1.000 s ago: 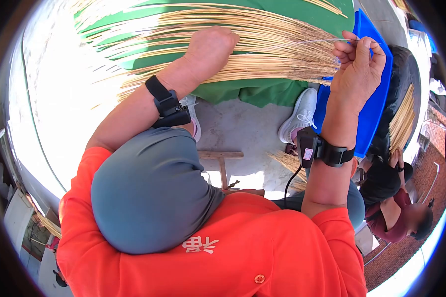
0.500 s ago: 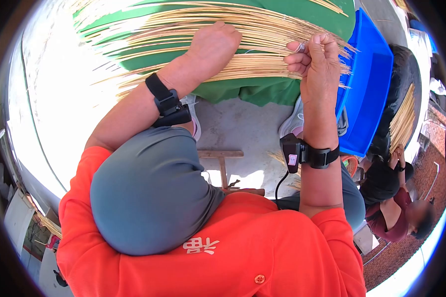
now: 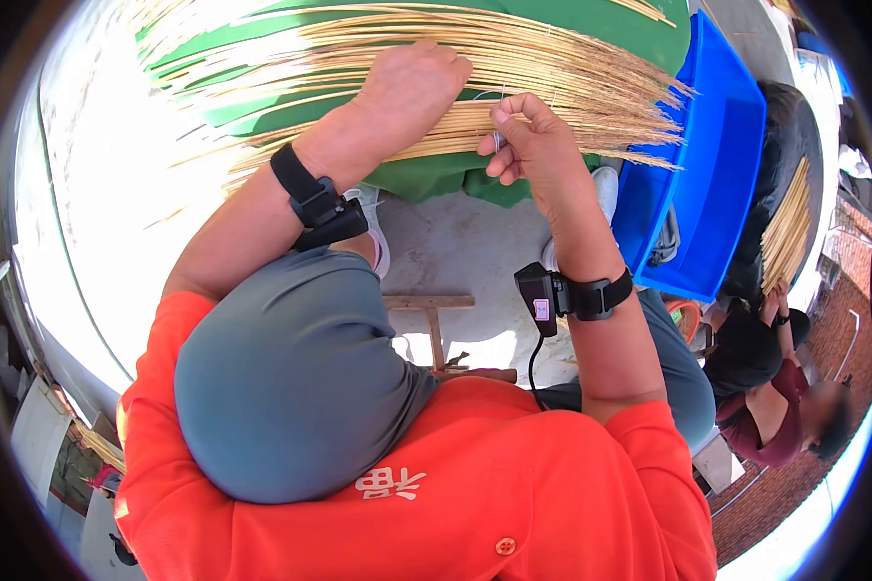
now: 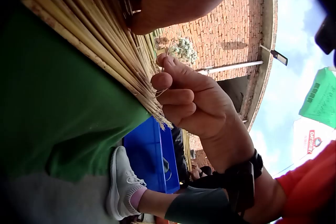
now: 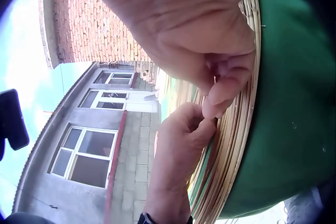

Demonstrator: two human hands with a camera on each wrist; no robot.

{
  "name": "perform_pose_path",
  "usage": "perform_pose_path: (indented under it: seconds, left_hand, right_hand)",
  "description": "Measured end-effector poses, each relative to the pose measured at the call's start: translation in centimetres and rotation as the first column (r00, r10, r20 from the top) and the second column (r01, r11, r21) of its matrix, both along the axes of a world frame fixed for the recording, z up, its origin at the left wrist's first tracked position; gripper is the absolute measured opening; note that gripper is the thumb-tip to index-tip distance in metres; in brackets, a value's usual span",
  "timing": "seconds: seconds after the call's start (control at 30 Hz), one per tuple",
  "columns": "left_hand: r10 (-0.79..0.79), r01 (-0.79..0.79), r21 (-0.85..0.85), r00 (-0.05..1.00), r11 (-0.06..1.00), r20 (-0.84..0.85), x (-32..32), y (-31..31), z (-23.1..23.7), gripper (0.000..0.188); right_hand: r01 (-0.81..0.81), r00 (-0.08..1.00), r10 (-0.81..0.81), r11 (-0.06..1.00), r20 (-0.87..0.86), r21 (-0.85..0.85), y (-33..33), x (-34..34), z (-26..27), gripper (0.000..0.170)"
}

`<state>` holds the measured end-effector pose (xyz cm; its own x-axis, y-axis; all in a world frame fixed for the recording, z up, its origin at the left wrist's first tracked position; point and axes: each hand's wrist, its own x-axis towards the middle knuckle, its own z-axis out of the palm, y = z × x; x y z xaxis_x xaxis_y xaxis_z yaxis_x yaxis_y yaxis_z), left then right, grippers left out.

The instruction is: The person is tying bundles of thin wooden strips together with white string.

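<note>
Long straw stalks [image 3: 591, 82] lie side by side on a green cloth [image 3: 426, 182]. My left hand [image 3: 412, 102] rests over them with curled fingers; in the left wrist view its fingertips grip stalks at the top. To its right, my right hand [image 3: 545, 160] pinches a thin pale thread [image 3: 484, 94] between thumb and forefinger, close over the stalks. Thread also shows by the bent fingers of the right hand [image 4: 197, 98] in the left wrist view. In the right wrist view both hands' fingertips nearly meet above the stalks [image 5: 231, 145]; contact is unclear.
A blue bin [image 3: 722, 194] stands right of the cloth. A wooden stool frame [image 3: 431, 303] is on the ground below. Another person in dark red [image 3: 770, 421] handles a straw bundle [image 3: 787, 228] at the far right. A few stalks lie at the cloth's top edge.
My right hand has come left and slightly down from the brushy stalk ends by the blue bin to near my left hand, thread still pinched. My left hand has hardly moved.
</note>
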<state>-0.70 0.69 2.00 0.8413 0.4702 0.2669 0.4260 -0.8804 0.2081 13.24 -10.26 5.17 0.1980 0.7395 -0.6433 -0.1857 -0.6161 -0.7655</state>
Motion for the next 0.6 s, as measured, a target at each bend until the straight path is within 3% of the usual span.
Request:
perform_pose_path:
  seconds: [0.23, 0.33, 0.4, 0.5, 0.6]
  left_hand:
    - [0.046, -0.051, -0.062, 0.996, 0.997, -0.074, 0.3, -0.2, 0.6, 0.007]
    - [0.070, -0.079, -0.168, 0.996, 0.983, -0.061, 0.3, 0.0, 0.5, 0.008]
    - [0.097, -0.129, -0.379, 0.990, 0.916, -0.102, 0.1, 0.2, 0.9, 0.009]
    - [0.112, -0.108, -0.492, 0.993, 0.864, -0.021, -0.1, 0.9, -0.2, 0.011]
    - [0.125, -0.105, -0.501, 0.992, 0.859, 0.006, 0.0, 0.8, -0.3, 0.011]
  right_hand:
    - [-0.023, 0.995, 0.019, 0.999, 0.103, 0.037, 0.0, -0.9, -1.6, 0.010]
    - [-0.012, 0.991, 0.006, 0.999, 0.133, 0.042, -0.2, -0.9, -2.0, 0.010]
    - [-0.016, 0.991, 0.008, 0.998, 0.133, 0.060, -0.3, -0.9, -2.2, 0.012]
    - [0.001, 0.990, -0.009, 0.999, 0.143, 0.050, -0.4, -1.5, -1.7, 0.013]
    - [0.007, 0.988, -0.013, 0.999, 0.154, 0.040, -0.6, -1.6, -1.9, 0.013]
